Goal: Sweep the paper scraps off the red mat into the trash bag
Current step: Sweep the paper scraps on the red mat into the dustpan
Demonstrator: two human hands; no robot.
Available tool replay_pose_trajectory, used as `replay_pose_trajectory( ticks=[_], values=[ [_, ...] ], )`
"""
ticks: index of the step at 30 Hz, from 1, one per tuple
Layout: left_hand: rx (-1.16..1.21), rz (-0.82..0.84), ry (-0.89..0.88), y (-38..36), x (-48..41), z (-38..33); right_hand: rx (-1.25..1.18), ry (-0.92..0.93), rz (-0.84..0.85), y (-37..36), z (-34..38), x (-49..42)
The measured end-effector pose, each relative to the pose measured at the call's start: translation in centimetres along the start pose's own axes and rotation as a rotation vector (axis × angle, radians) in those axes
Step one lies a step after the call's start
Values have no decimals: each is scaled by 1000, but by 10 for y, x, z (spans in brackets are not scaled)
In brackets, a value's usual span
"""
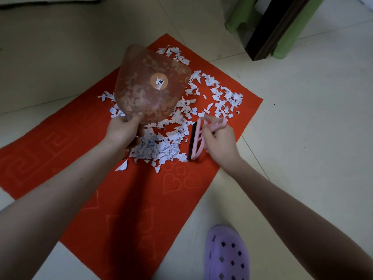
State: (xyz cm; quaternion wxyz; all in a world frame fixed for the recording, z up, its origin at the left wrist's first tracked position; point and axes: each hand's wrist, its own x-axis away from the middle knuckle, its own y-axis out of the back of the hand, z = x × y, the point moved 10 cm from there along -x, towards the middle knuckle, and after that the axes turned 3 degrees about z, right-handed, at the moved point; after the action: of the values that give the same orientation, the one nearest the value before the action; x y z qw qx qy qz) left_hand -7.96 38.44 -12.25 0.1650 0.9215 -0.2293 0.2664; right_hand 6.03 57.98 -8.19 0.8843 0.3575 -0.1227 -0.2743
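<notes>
A red mat (101,199) lies on the tiled floor, its far half strewn with white paper scraps (161,146). My left hand (123,132) grips the near edge of a translucent brownish dustpan (149,85), lifted and tilted above the scraps, which show through it. My right hand (220,140) grips the handle of a small pink brush (196,141) with a dark bristle edge, standing on the mat at the right side of the densest pile. More scraps (222,93) spread toward the mat's far right corner. No trash bag is in view.
A purple perforated clog (226,255) stands on the floor tiles at the bottom right. A green plastic stool (242,17) and a dark wooden furniture leg (272,31) stand at the top right. Pale tiles (312,118) surround the mat.
</notes>
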Motion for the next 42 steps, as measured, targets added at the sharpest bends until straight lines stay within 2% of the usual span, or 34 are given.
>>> replay_pose_trajectory(
  ticks=[6,10,14,17,22,28,32,34,37,40,42],
  values=[
    [-25,-7,11,0,-4,4,108,5,-233,61,-16,-34],
    [-23,8,13,-12,-8,3,189,-164,-346,86,-57,-66],
    [-19,38,27,-26,-10,-6,247,-292,-387,106,-71,-86],
    [-94,22,17,-27,-17,-23,316,-355,-377,113,-74,-100],
    [-107,6,-5,-36,-27,-49,341,-466,-224,90,-88,-105],
    [-140,21,-15,-49,-25,-50,394,-241,-183,45,-56,-104],
    [-172,27,-41,-45,-27,-57,303,-130,-111,18,-39,-93],
    [-196,19,-59,-40,-30,-64,175,-133,-72,17,-36,-90],
    [-213,25,-75,-41,-34,-73,26,-168,-133,47,-39,-91],
    [-217,58,-72,-51,-38,-75,43,-175,-173,76,-40,-94],
    [-205,78,-63,-60,-41,-72,41,-169,-119,75,-41,-100]
  ],
)
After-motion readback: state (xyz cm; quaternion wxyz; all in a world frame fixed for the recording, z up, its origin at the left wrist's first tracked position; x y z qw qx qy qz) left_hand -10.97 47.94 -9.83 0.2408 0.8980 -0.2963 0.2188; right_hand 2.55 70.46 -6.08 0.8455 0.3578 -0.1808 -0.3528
